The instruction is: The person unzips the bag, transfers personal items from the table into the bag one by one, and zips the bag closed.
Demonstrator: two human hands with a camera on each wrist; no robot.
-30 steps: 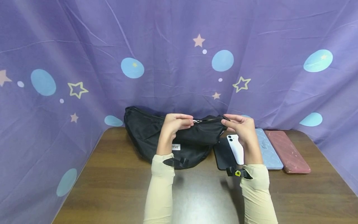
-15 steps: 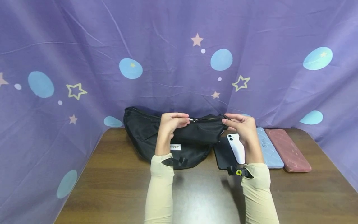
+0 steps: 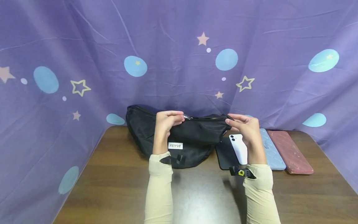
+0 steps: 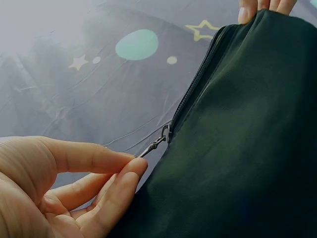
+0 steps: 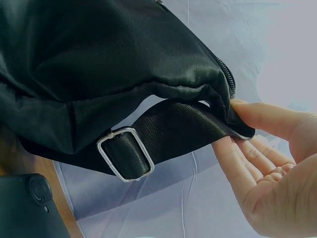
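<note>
A black fabric bag [image 3: 195, 132] with a white FEIYVE label [image 3: 175, 146] stands at the back of the table, its top edge raised between both hands. My left hand [image 3: 167, 119] pinches the metal zipper pull [image 4: 151, 148] between thumb and fingers, at the middle of the top edge. To the right of the slider, the zipper [image 4: 200, 74] runs up to the other hand. My right hand [image 3: 246, 126] pinches the bag's right end by the strap [image 5: 183, 126], thumb on one side and fingers on the other. A silver buckle [image 5: 128, 154] hangs on that strap.
Right of the bag lie a black flat item [image 3: 226, 154], a white phone [image 3: 239, 148] partly overlapping it, a light blue quilted case [image 3: 272, 149] and a dusty red one [image 3: 291, 152]. A purple patterned curtain [image 3: 179, 56] rises behind the wooden table [image 3: 117, 193].
My left hand has drawn the zipper pull leftward along the bag's top edge, and more of the label shows. The right hand keeps its grip on the bag's end.
</note>
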